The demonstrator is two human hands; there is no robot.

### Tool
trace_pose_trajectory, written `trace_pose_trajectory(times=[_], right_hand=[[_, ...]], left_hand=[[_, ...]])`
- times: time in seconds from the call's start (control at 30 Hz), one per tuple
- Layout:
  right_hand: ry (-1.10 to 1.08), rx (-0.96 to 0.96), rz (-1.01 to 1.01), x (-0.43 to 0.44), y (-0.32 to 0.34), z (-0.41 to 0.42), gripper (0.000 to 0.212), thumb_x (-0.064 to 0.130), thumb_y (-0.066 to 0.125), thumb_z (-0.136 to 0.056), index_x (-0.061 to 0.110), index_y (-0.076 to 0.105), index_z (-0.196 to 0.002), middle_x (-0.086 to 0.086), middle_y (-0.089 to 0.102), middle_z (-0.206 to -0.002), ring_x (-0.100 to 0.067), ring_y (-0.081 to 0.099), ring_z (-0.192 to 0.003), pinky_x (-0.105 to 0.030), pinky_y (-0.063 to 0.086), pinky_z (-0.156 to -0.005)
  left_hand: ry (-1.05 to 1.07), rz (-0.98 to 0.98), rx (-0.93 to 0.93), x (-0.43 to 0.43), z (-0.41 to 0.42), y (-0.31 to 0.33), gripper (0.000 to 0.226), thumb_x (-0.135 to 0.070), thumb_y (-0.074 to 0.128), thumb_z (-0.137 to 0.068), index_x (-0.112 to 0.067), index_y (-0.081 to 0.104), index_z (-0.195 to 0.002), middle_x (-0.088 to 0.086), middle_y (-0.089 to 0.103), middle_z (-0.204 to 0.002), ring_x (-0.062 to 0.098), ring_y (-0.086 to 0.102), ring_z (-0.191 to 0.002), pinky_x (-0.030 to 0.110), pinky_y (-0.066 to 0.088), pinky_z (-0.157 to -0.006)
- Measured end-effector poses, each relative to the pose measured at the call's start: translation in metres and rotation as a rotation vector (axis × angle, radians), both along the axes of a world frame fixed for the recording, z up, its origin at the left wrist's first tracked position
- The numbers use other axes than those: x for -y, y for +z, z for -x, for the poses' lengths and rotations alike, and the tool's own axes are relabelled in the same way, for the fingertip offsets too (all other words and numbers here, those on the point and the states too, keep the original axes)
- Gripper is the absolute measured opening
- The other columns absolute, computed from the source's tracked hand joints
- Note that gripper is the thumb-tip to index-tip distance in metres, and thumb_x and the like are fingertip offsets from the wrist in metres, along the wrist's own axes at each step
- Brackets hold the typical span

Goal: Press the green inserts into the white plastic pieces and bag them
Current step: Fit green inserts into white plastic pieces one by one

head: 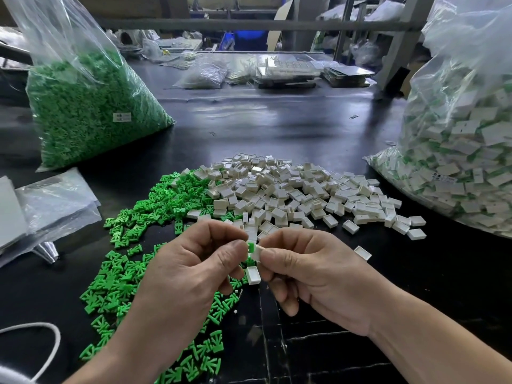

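Just on the near side of the heap of white pieces (291,195), two bare hands meet above a black table (277,120). The left hand (191,267) pinches a small green insert (251,246) between thumb and forefinger. The right hand (313,270) pinches a white piece (257,253) the same way, its other fingers loosely curled. Insert and piece touch, the green part at the open side of the white one, apparently not yet pushed home. A second white piece (252,275) sits just under the fingertips; whether a finger holds it or it lies on the table cannot be told.

To the left of the heap, and running toward the viewer, is a wide spread of loose green inserts (133,261). Farther left of the heap stands a big clear bag of green inserts (91,112), and nearer the viewer on that side lies a stack of flat empty bags (55,200). To the right of the heap a large clear bag (465,167) bulges with white pieces showing green inside, most likely finished ones.

Judging by this, the job is well under way yet far from over. Many pieces seem assembled and bagged, one is being joined now, and hundreds of loose whites and greens wait, besides the nearly full supply bag.
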State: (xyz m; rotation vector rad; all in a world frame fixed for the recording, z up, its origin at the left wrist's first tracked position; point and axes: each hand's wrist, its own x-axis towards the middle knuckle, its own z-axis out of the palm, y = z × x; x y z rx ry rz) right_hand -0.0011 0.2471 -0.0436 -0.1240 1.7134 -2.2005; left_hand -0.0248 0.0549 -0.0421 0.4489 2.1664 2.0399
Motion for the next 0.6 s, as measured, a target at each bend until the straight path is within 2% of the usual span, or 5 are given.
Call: trace_pose_trajectory(times=[0.2,0.3,0.37,0.5,0.6], right_hand=[[-0.056,-0.003,0.083,0.0020,-0.0005,0.0006,0.010,0.014,0.070,-0.087,0.006,0.065,-0.088,-0.017,0.069,-0.084,-0.022,0.066,-0.063,-0.028,0.054,-0.050],[-0.102,0.026,0.154,0.0002,0.0001,0.0002,0.020,0.006,0.075,-0.079,0.004,0.056,-0.086,-0.017,0.070,-0.077,-0.027,0.070,-0.062,-0.028,0.054,-0.045],[-0.131,0.035,0.152,-0.0017,0.0003,0.0009,0.018,0.005,0.075,-0.079,0.006,0.058,-0.086,-0.016,0.069,-0.077,-0.024,0.066,-0.055,-0.027,0.051,-0.040],[-0.134,0.007,-0.010,-0.0030,-0.0006,0.0014,0.003,0.021,0.076,-0.088,0.021,0.074,-0.086,-0.008,0.065,-0.072,-0.015,0.054,-0.045,-0.022,0.042,-0.035],[-0.097,-0.043,-0.176,-0.0012,-0.0026,-0.0007,0.012,0.026,0.068,-0.093,0.028,0.077,-0.101,-0.001,0.060,-0.069,-0.011,0.050,-0.048,-0.021,0.040,-0.038]], left_hand=[[0.004,0.023,-0.013,-0.0014,-0.0017,-0.0006,0.016,-0.035,0.069,-0.074,-0.028,0.074,-0.087,0.002,0.070,-0.072,0.013,0.065,-0.065,0.020,0.051,-0.055],[0.001,0.015,-0.022,-0.0029,-0.0027,-0.0003,0.017,-0.034,0.069,-0.074,-0.026,0.074,-0.088,0.003,0.069,-0.071,0.011,0.063,-0.062,0.018,0.050,-0.054],[-0.004,-0.006,-0.013,-0.0032,-0.0027,0.0003,0.017,-0.033,0.070,-0.073,-0.025,0.074,-0.088,0.005,0.069,-0.072,0.012,0.063,-0.063,0.019,0.050,-0.054],[-0.003,-0.038,0.000,-0.0041,-0.0030,0.0000,0.019,-0.033,0.071,-0.071,-0.023,0.074,-0.087,0.007,0.069,-0.073,0.014,0.064,-0.063,0.021,0.050,-0.053],[-0.001,-0.043,0.003,-0.0043,-0.0028,0.0000,0.018,-0.031,0.070,-0.072,-0.023,0.075,-0.088,0.006,0.068,-0.071,0.013,0.063,-0.061,0.021,0.050,-0.052]])
